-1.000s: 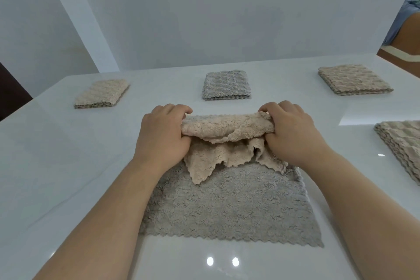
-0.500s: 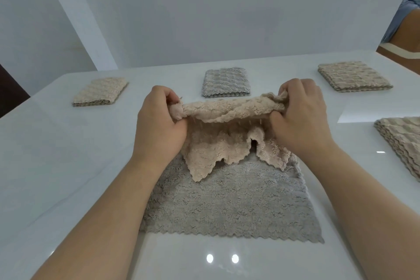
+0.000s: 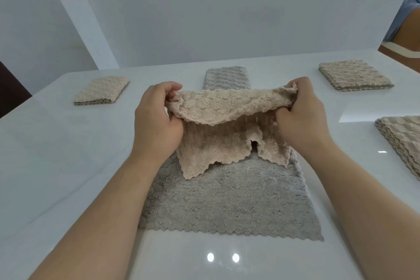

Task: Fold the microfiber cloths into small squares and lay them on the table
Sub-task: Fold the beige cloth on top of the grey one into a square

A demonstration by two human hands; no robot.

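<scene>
Nearest the person, a grey cloth (image 3: pixel 227 202) lies spread flat on the white table (image 3: pixel 56 166), its scalloped hem close to the near edge. Above its far half, both hands hold a beige cloth (image 3: pixel 227 118) in the air. The left hand (image 3: pixel 156 123) pinches one end of the top hem and the right hand (image 3: pixel 303 116) the other, fingers curled round the fabric. The hands are set apart, so the hem runs between them with a slight sag. The rest hangs crumpled over the grey cloth; whether its lower points touch it cannot be told.

The fabric looks light, plush and limp, and is unlikely to keep a crease by itself. It is best taken by two corners, drawn taut, laid flat and pressed after each fold.

At the right edge sits a stack of beige cloths (image 3: pixel 402 143), partly cut off. Along the far edge lie a folded beige square (image 3: pixel 101 91) toward the far-left corner, a folded grey square (image 3: pixel 226 76) in the middle, and a second beige square (image 3: pixel 354 76) toward the far-right corner.
</scene>
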